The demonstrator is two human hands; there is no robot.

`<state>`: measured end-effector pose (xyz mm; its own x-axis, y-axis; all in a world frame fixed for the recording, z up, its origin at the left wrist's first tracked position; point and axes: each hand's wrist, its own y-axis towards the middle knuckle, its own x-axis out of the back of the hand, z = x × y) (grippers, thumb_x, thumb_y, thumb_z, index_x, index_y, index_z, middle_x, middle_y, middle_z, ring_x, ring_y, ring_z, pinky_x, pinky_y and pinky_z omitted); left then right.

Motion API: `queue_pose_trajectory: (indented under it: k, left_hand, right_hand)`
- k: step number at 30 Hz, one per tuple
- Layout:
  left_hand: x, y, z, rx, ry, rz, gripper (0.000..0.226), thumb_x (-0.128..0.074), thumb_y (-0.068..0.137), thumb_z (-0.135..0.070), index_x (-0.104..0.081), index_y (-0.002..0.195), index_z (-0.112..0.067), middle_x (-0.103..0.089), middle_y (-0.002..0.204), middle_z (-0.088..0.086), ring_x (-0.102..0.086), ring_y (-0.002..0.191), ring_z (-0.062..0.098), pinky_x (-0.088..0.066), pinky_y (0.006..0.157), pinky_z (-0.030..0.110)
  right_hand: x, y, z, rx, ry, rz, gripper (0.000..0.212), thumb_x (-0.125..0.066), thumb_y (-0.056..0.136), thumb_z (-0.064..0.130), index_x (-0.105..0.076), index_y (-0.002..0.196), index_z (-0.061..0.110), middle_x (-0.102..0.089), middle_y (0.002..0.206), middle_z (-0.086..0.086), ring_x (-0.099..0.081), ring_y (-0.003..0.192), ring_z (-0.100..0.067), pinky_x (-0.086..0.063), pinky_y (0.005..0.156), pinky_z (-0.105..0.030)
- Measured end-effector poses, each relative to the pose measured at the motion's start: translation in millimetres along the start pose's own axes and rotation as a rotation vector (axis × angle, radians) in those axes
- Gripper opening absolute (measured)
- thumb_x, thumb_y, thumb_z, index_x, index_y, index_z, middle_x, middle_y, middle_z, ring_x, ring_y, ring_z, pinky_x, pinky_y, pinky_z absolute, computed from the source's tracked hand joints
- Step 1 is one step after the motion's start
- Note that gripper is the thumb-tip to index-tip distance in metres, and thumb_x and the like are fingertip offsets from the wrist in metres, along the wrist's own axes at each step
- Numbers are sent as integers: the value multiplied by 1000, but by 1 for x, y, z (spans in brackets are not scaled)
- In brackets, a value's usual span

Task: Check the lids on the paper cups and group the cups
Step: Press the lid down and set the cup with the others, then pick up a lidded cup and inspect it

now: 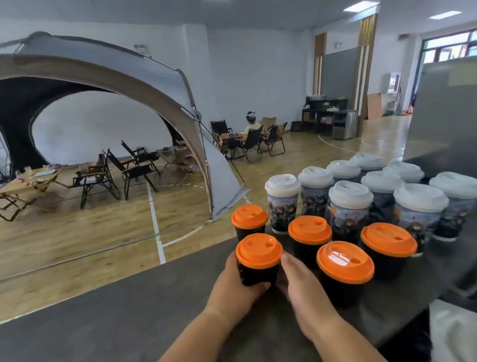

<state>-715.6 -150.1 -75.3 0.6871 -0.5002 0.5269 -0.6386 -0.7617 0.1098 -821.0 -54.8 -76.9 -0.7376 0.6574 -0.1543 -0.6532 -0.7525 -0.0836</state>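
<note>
- Item: black cup (259, 275) with orange lid (259, 250), upright on the dark grey worktop (101, 334), near its far edge, at the left end of the cups.
- Left hand (234, 284): grips the black cup from the left. Its fingers (255, 287) curl round the foot of the cup on the near side.
- Right hand (299, 284): clasps the same cup from the right, thumb upright along the wall just under the lid. The rest of its fingers pass behind the cup, out of sight.
- Position of cup to fingers: cup sits between the two hands, both touching its wall. The lid stands clear above them, untouched, and looks level.
- Other orange-lidded cups (345, 262), four, black, upright:
  - one just behind the held cup, at the worktop edge;
  - three to its right, the nearest just beside the right hand.
- White-lidded cups (350, 206), nine, taller, with printed picture sleeves. They stand close together in rows behind and to the right of the orange group.
- Beyond the worktop: wooden floor (93, 235) with painted lines, a large grey tent (95, 78), folding chairs (136, 171) and low tables under it.
- Further back, a seated person (251, 127) among more chairs.
</note>
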Motion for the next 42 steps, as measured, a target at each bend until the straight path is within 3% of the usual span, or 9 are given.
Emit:
queue_pose_trajectory:
  k: [5,9,12,17,26,30,36,39,42]
  left_hand:
    - [-12,16,-10,22,67,34,82,-81,72,-32,-35,139,-25,-56,134,-5,-52,126,17,-40,100,28]
    - [-7,13,-9,55,92,76,94,-81,72,-33,-26,147,-25,-50,143,-5,-47,131,15,-37,106,30]
    - [15,0,1,117,64,75,104,-79,77,-32,-9,154,-24,-38,153,-1,-39,138,16,-34,108,29]
    - [88,-47,30,133,14,-49,85,-73,83,-30,-22,150,-23,-48,143,2,-47,129,11,-36,104,23]
    - [304,-200,107,139,-64,-303,46,-69,86,-31,-47,125,-38,-57,121,-17,-55,111,-3,-44,99,21]
    - [421,-296,161,147,-75,-414,44,-69,87,-30,-50,125,-36,-59,118,-17,-58,107,-3,-48,99,24]
    - [596,-440,219,179,-20,-639,39,-68,88,-26,-51,121,-38,-61,118,-13,-57,107,-3,-47,93,14]
    - [660,-493,231,180,-1,-734,41,-67,89,-27,-51,125,-37,-60,119,-15,-56,108,-6,-45,88,7]
    - [705,-527,242,197,45,-781,44,-65,89,-30,-49,131,-35,-58,123,-18,-54,111,-7,-45,92,11]
  right_hand:
    - [11,2,6,-64,1,-20,55,-43,97,53,-43,146,29,-44,150,11,-39,138,-12,-27,119,-43]
    - [16,-12,0,-110,95,-117,51,-40,104,31,-28,152,18,-33,156,-2,-33,143,-21,-28,118,-40]
    - [7,-32,0,-101,227,-199,43,-41,104,14,-36,146,7,-43,146,-18,-42,136,-30,-34,111,-39]
    - [-58,-64,-3,-152,328,-87,29,-43,102,11,-51,129,3,-55,126,-22,-50,125,-34,-37,103,-39]
    - [-273,-149,-9,-140,243,275,21,-43,103,16,-59,110,5,-65,106,-19,-63,100,-28,-45,95,-40]
    - [-407,-211,-31,-140,197,406,20,-44,103,19,-58,112,7,-65,109,-19,-63,104,-29,-46,98,-43]
    - [-624,-312,-53,-118,63,649,17,-46,102,20,-56,112,10,-64,107,-13,-63,99,-25,-48,84,-36]
    - [-708,-353,-54,-70,-13,768,11,-47,102,20,-55,109,17,-63,109,-8,-62,103,-22,-47,90,-37]
    - [-774,-383,-60,-50,-56,857,12,-49,101,21,-55,111,20,-63,110,-6,-62,103,-21,-47,89,-35]
